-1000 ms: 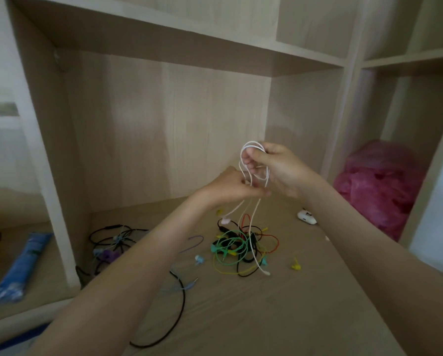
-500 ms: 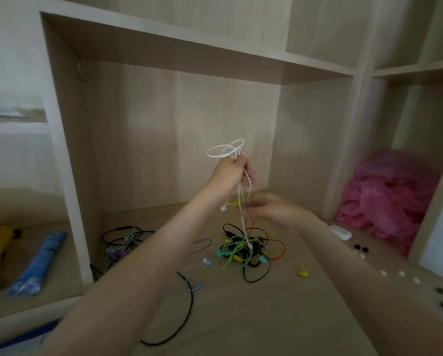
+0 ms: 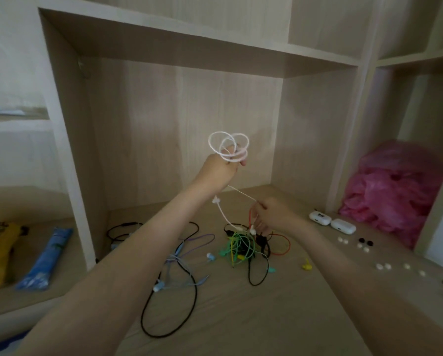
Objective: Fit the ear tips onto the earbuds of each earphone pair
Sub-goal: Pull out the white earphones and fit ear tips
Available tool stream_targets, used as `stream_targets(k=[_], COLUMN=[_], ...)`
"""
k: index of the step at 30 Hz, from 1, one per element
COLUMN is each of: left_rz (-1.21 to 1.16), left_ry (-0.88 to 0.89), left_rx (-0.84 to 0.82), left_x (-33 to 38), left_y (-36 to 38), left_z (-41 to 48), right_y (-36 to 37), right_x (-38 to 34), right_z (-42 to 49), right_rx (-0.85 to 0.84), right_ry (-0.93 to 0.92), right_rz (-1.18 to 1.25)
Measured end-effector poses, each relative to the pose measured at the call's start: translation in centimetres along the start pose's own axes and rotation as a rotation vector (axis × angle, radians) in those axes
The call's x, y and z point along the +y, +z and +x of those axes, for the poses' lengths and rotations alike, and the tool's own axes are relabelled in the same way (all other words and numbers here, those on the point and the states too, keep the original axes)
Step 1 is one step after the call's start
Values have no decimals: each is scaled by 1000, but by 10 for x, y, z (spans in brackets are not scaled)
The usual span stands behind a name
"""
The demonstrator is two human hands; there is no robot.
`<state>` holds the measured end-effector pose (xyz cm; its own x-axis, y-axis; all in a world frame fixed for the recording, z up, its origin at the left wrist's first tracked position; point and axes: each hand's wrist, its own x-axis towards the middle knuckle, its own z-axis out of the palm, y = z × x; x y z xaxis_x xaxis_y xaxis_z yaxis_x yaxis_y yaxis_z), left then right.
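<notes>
Coiled white earphone [image 3: 216,200] is gripped by left hand [image 3: 219,172] fingers, its strand pinched by right hand [image 3: 274,216] fingers

The shelf [image 3: 241,317] is pale, matt wood with a soft grain. The pink bag [image 3: 395,191] is thin, crinkly plastic, and the white earbud cases [image 3: 319,218] are smooth, shiny plastic. The white earphone cord [image 3: 221,213] looks smooth and rubbery.

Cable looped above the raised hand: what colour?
White; the cable shows best in the head view.
</notes>
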<state>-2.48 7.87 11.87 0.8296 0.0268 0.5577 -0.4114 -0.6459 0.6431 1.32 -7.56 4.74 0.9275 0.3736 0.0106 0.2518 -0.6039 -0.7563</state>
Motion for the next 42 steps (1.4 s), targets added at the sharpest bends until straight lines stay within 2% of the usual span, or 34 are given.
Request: stream_targets(k=[3, 6, 8, 10, 12, 14, 17, 20, 23, 28, 33, 37, 42], left_rz=[422, 637, 549, 317, 38, -241, -577, -772, -915, -914, -891, -779, -556], left_ry=[40, 61, 47, 3, -60, -123, -182, -248, -323, -364, -472, -605, -546], left_rx=[-243, -293, -245, -141, -11, 61, 32, -27, -45, -104, -264, -499, -845], left_x=[-10, -20, -20, -17, -9, 0, 14, 22, 32, 52, 62, 60, 59], left_y=[2, 5, 3, 1, 0, 1, 4, 7, 10, 17, 34, 60, 85], left_z=[-3, -3, -4, -4, -3, 1, 3, -1, -8, -21, -35, -56, -86], right_y=[-2, -4, -7, -12, -15, -14, -6, -5, -10, -28, -51, -59, -73], right_x=[2, -1, -1, -2, -6, -12, -21, -26, -29, -24, -1, 34, 76], right_z=[4, 8, 11, 11, 9, 4, -2, -12, -30, -52, -81, -111, -146], right_rx=[182, 346, 401, 429, 377, 231, -35, -279, -360, -305, -252, -220, -223], right_ry=[-85, -200, -222, -219, -218, -228, -251, -282, -337, -339, -266, -160, 79], right_rz=[23, 4, -5, -17, 85, 279, 495, 661, 678, 673, 621, 611, 541])
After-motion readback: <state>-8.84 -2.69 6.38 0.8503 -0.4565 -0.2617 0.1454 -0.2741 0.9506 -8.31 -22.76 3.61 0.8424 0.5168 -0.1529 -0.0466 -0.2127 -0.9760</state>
